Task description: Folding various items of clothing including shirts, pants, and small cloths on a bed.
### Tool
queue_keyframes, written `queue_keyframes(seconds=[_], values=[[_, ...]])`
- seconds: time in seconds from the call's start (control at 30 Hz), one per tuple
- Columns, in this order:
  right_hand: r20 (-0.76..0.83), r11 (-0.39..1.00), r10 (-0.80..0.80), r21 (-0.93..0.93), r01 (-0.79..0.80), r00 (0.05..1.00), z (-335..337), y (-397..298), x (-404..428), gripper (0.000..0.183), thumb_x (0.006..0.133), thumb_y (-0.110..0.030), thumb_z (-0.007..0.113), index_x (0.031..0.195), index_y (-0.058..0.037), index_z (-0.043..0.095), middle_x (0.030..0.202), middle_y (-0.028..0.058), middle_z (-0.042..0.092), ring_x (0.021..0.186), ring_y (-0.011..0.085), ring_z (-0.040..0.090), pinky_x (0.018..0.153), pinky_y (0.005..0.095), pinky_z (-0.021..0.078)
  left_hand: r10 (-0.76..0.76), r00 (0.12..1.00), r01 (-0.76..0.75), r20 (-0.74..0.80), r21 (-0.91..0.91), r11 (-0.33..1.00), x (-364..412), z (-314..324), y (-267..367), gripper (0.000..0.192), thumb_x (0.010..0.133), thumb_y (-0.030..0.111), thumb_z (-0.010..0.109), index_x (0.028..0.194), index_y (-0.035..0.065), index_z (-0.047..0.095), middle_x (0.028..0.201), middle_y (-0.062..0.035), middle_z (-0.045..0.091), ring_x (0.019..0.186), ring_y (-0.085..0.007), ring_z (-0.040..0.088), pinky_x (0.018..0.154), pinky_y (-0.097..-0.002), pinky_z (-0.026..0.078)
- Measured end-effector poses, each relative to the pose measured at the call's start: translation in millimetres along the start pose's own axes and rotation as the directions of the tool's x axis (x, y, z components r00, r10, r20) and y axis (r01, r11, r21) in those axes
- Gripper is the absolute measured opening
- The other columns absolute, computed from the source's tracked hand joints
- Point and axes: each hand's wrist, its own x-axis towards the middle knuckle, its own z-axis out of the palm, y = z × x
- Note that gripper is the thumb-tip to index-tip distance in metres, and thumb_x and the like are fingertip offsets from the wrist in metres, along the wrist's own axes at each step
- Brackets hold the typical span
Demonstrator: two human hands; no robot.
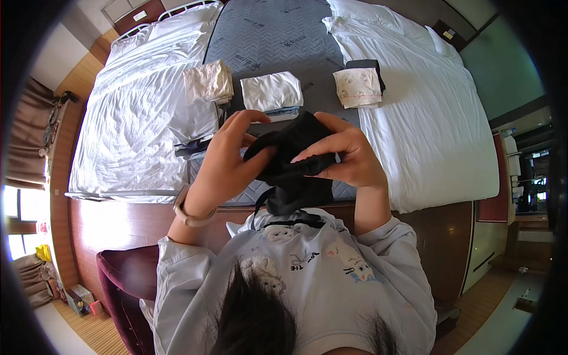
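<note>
A small black cloth garment [306, 128] is bunched up between my hands, above the front end of the mattress. My left hand [230, 151] has its thumb and fingertips in a fold of the cloth, and its index finger is raised. On the other side, my right hand [350, 153] grips the garment between thumb and fingers. More black fabric [301, 195] hangs below, with a thin strap at its left; whether it is the same piece I cannot tell. Beyond my hands lies a folded white cloth [271, 91] on top of blue and white pieces.
On the left are a folded cream textured cloth [208, 82] and dark folded clothes [193, 148]. A patterned cream cloth [358, 86] overlaps a dark one at right. White bedding [426, 115] flanks the grey mattress [266, 40]. A maroon upholstered chair [126, 275] stands at lower left.
</note>
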Motion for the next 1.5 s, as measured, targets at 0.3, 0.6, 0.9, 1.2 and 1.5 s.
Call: queue_keyframes(seconds=[0.3, 0.6, 0.9, 1.2, 1.5], values=[[-0.062, 0.997, 0.049, -0.05, -0.052, 0.997, 1.3, 8.5, -20.3, 0.025, 0.06, -0.001, 0.072, 0.085, 0.0007, 0.067, 0.092, 0.0094, 0.053, 0.081, 0.017, 0.052, 0.067, 0.0245, 0.0406, -0.191, 0.874, 0.187, 0.447, 0.052, 0.981, 8.8, -17.3, -17.2, 0.046, 0.067, -0.008, 0.059, 0.111, -0.0008, 0.048, 0.102, -0.0099, 0.055, 0.097, -0.0153, 0.053, 0.08, -0.0283, 0.046], [-0.089, 0.989, 0.116, 0.105, -0.107, 0.989, 12.6, 11.4, -30.9, 0.021, 0.065, -0.004, 0.072, 0.082, 0.0025, 0.063, 0.093, 0.0089, 0.054, 0.084, 0.0178, 0.055, 0.07, 0.0266, 0.0422, 0.147, 0.791, -0.235, 0.594, 0.073, 0.969, 9.0, -43.6, 26.1, 0.04, 0.064, -0.005, 0.062, 0.098, 0.0052, 0.044, 0.123, -0.0162, 0.035, 0.107, -0.0238, 0.047, 0.08, -0.0319, 0.047], [0.027, 0.854, 0.221, 0.478, -0.207, 0.975, 12.7, 2.7, -40.3, 0.022, 0.057, 0.001, 0.07, 0.078, 0.005, 0.064, 0.101, 0.0128, 0.055, 0.089, 0.0191, 0.055, 0.075, 0.0264, 0.0411, 0.025, 0.946, -0.153, 0.324, 0.378, 0.913, -15.6, -21.3, 49.3, 0.026, 0.063, -0.012, 0.058, 0.081, 0.0049, 0.051, 0.129, -0.0198, 0.037, 0.096, -0.035, 0.057, 0.073, -0.0361, 0.049], [-0.106, 0.956, 0.098, 0.286, -0.065, 0.99, 12.4, -3.4, -43.4, 0.023, 0.059, 0.001, 0.072, 0.08, 0.0056, 0.065, 0.096, 0.0119, 0.056, 0.087, 0.0196, 0.055, 0.075, 0.0283, 0.0421, -0.187, 0.806, -0.166, 0.562, 0.517, 0.84, -17.7, -19.8, 53.5, 0.017, 0.079, 0.011, 0.057, 0.091, -0.0013, 0.06, 0.13, -0.0208, 0.037, 0.074, -0.034, 0.061, 0.069, -0.0378, 0.049], [-0.173, 0.988, 0.09, 0.144, -0.065, 0.981, 16.9, -5.7, -48.8, 0.023, 0.059, -0.001, 0.073, 0.079, 0.0044, 0.065, 0.094, 0.0102, 0.056, 0.083, 0.019, 0.056, 0.074, 0.028, 0.042, 0.185, 0.813, -0.335, 0.552, 0.182, 0.925, -20.9, 9.8, 14.0, 0.032, 0.075, 0.021, 0.066, 0.097, -0.0028, 0.061, 0.13, -0.0264, 0.032, 0.11, -0.0402, 0.046, 0.092, -0.0404, 0.038]])
